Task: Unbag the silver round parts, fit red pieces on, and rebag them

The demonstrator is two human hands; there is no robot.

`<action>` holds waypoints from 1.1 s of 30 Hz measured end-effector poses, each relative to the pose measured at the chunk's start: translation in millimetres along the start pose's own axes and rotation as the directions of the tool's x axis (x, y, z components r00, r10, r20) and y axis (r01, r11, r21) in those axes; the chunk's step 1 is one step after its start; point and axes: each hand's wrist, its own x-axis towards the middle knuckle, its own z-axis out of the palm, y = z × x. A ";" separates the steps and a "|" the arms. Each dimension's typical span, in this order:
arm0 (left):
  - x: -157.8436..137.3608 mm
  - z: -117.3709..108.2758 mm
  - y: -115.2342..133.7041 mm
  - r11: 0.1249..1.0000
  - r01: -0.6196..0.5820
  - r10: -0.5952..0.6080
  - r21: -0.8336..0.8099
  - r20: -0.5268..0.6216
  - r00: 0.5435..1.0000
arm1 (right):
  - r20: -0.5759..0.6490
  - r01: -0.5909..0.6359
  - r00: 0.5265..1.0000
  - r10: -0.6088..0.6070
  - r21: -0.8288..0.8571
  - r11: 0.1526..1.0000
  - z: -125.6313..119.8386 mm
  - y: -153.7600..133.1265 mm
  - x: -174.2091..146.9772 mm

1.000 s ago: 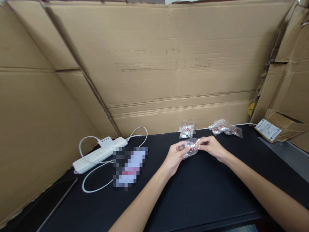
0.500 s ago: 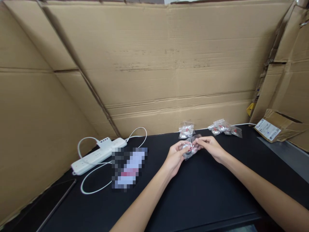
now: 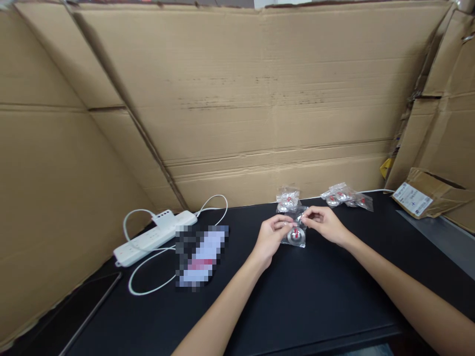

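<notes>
Between my two hands is a small clear plastic bag (image 3: 300, 241) with a round silver metal piece (image 3: 296, 235) inside and a red mark on it. My left hand (image 3: 272, 236) pinches the bag's left upper side between thumb and fingers. From the right, my right hand (image 3: 323, 225) pinches its upper right edge. Just behind them, a similar clear bag (image 3: 288, 200) of silver pieces leans by the cardboard wall. Several more such bags (image 3: 347, 196) lie in a group farther right.
A white power strip (image 3: 156, 237) with looping white cables and a pixelated item (image 3: 204, 259) lie to the left. A dark flat panel (image 3: 92, 306) is at the front left. An opened cardboard box (image 3: 432, 193) with a label stands at the right. Tall cardboard walls (image 3: 260, 109) enclose the black table.
The bag now hangs flatter, so the round metal piece shows whole below my fingers. My hands have barely shifted. The view has moved slightly.
</notes>
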 end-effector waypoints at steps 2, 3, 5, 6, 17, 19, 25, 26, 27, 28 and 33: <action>0.3 0.4 -0.6 1.000 -0.008 0.008 0.001 0.000 1.000 | 0.001 -0.005 1.000 0.005 0.019 1.000 0.1 -1.4 0.1; 0.3 0.8 -0.6 1.000 -0.010 0.010 -0.010 -0.004 1.000 | -0.008 -0.008 1.000 0.008 0.031 0.999 0.5 -2.4 0.0; 0.0 1.5 -0.2 1.000 -0.008 0.008 -0.029 -0.016 1.000 | -0.046 -0.017 0.999 0.020 0.064 0.998 1.8 -3.8 -0.2; -0.3 1.8 0.1 0.999 -0.007 0.006 -0.035 -0.021 1.000 | -0.072 -0.024 0.997 0.030 0.083 0.996 2.7 -3.9 -0.3; 2.8 -0.6 -2.9 0.997 -0.082 0.083 0.012 -0.035 0.996 | -0.075 -0.151 0.983 0.168 0.190 0.970 5.6 4.6 -0.7; 3.8 -0.7 -4.0 0.993 -0.112 0.114 0.041 -0.044 0.992 | -0.105 -0.128 0.983 0.151 0.204 0.971 5.4 1.4 -1.2; 4.3 -2.1 -3.6 0.966 -0.187 0.192 0.177 -0.009 0.981 | -0.094 -0.106 0.988 0.124 0.178 0.978 5.6 1.0 -0.8; 4.4 -2.4 -3.3 0.962 -0.197 0.203 0.187 -0.014 0.979 | -0.093 -0.094 0.989 0.111 0.166 0.982 5.3 1.6 -0.4; 4.5 -2.5 -3.0 0.960 -0.202 0.210 0.194 -0.019 0.978 | -0.096 -0.080 0.991 0.096 0.153 0.985 5.0 2.0 -0.2; 4.6 -2.7 -2.8 0.958 -0.205 0.214 0.201 -0.023 0.977 | -0.102 -0.066 0.991 0.081 0.143 0.988 4.7 2.2 -0.1; 5.2 -3.8 -2.9 0.959 -0.213 0.214 0.185 0.017 0.977 | -0.107 -0.009 0.994 0.023 0.129 0.992 5.3 1.0 -1.5</action>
